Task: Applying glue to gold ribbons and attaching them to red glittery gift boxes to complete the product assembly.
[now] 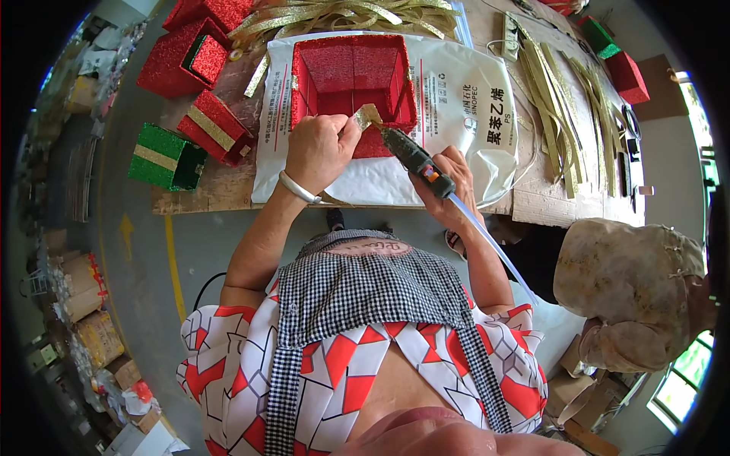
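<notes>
My left hand (323, 152) pinches the end of a gold glitter ribbon (367, 116) above the near edge of a red glitter box (351, 44). The box is open toward me and rests on a white printed plastic sheet (464, 163). In my right hand (450, 190) is a dark green glue gun (411, 158), with a long whitish glue stick (487, 237) running out of its back end. The gun's nozzle points at the ribbon, close beside it; whether they touch I cannot tell.
Smaller red (217, 128) and green (166, 157) gift boxes with gold bands stand at the left. Gold ribbon strips (551, 106) lie at the right, and more (342, 17) are heaped at the back. A power strip (510, 36) sits at the back right. A stool with a stained cover (627, 273) is by my right.
</notes>
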`<state>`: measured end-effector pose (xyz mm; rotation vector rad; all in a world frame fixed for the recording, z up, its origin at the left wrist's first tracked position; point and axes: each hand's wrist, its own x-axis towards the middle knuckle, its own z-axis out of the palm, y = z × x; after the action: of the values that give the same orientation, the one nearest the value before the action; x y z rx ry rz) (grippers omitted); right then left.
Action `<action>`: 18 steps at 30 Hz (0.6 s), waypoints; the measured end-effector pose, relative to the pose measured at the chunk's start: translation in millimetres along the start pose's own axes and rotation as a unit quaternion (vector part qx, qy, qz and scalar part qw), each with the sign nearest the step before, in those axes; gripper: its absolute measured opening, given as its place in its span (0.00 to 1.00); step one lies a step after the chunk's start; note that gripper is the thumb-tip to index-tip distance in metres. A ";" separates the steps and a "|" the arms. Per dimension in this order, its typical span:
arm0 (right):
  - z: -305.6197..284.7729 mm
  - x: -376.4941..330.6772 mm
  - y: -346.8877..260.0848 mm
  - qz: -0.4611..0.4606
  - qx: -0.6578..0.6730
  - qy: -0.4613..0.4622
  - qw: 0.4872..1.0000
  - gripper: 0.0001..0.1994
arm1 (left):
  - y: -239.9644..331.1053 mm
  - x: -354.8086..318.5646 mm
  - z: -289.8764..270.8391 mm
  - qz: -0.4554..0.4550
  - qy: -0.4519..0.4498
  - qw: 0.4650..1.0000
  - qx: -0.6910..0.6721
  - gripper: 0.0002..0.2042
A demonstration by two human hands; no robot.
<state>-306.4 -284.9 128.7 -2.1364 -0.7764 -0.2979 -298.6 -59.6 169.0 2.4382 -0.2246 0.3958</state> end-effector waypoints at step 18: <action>-26.5 -91.9 145.9 0.362 0.460 0.537 0.608 0.09 | -5.1 -10.6 -2.8 -0.113 -0.080 0.974 -0.181 0.15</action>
<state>-286.1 -413.2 12.2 -0.7895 0.6044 -0.4999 -307.8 -53.2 164.5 2.1059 -0.0764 0.0492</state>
